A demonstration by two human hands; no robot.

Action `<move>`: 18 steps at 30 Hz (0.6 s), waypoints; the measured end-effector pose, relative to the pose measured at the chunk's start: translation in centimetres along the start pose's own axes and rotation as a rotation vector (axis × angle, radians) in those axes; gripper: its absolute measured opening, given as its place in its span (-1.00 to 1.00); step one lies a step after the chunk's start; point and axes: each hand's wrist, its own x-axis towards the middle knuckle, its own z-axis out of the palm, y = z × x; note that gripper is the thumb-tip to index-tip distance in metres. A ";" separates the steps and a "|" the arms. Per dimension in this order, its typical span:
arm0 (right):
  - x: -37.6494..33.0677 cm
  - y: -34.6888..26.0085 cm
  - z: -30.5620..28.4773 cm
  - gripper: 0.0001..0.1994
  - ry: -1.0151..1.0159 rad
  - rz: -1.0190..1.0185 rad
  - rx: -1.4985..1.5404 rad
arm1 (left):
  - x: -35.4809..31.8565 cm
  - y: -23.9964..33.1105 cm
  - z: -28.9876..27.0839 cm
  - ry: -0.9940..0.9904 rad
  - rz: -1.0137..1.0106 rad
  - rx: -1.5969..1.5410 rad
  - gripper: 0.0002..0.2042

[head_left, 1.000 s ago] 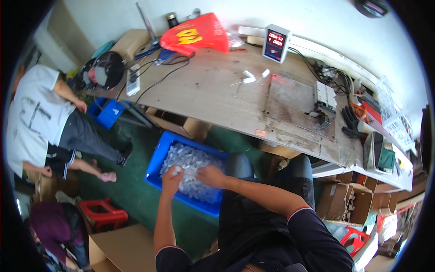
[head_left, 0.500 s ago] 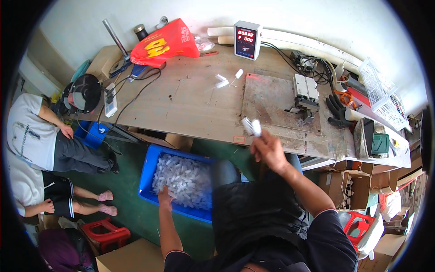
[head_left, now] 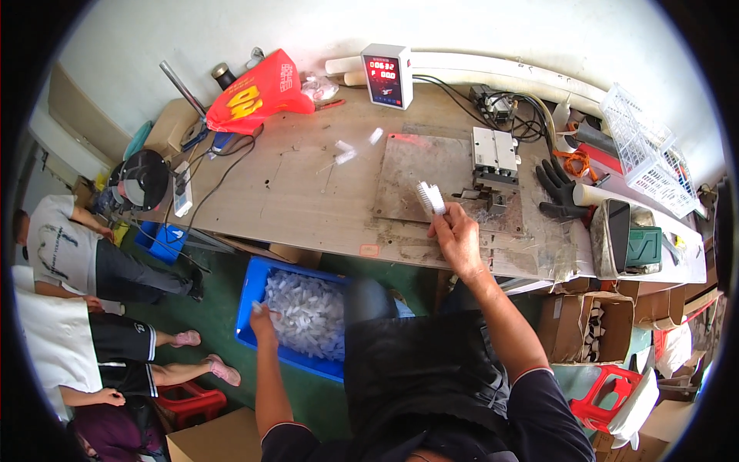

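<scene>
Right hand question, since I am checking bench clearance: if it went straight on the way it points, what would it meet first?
Probably the grey metal plate on the workbench; the right hand holds white parts over it, pointing up-left. Its height above the plate is unclear.

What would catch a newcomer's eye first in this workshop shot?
Probably the bright blue bin of small white plastic parts on the green floor, where the left hand reaches in at its near edge. Next, the right hand over the metal plate on the wooden bench, holding white pieces. At the bench's back, a red bag stands out.
</scene>
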 end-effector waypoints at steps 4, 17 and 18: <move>0.1 0.2 -1.3 -0.84 0.038 0.034 0.007 | -4.0 16.7 10.8 -0.055 0.232 -0.208 -0.90; 0.1 0.0 -1.4 -0.84 0.110 0.110 0.125 | -0.7 30.6 38.4 -0.211 0.917 0.779 -0.64; 0.1 0.0 -1.4 -0.84 0.112 0.111 0.144 | -1.5 31.2 39.0 -0.268 0.906 0.837 -0.65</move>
